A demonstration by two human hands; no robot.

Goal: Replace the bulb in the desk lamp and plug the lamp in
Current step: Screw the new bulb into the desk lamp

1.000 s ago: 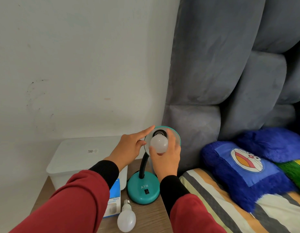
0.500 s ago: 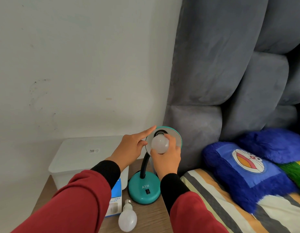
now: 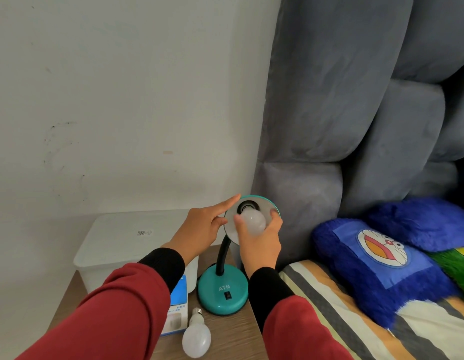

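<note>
A teal desk lamp (image 3: 223,292) with a black gooseneck stands on the wooden bedside table (image 3: 236,333). Its round shade (image 3: 264,203) faces me. My right hand (image 3: 260,242) grips a white bulb (image 3: 253,220) whose base sits in the shade's socket. My left hand (image 3: 202,227) holds the shade's left rim, forefinger stretched along the top edge. A second white bulb (image 3: 196,337) lies loose on the table in front of the lamp base. The lamp's plug and cord are hidden.
A blue and white bulb box (image 3: 177,307) lies left of the loose bulb. A white lidded plastic bin (image 3: 127,242) stands against the wall. A grey padded headboard (image 3: 342,113) and a bed with blue plush cushions (image 3: 376,261) fill the right.
My right hand has turned on the bulb, its fingers shifting round it. The left hand and the lamp stay where they were.
</note>
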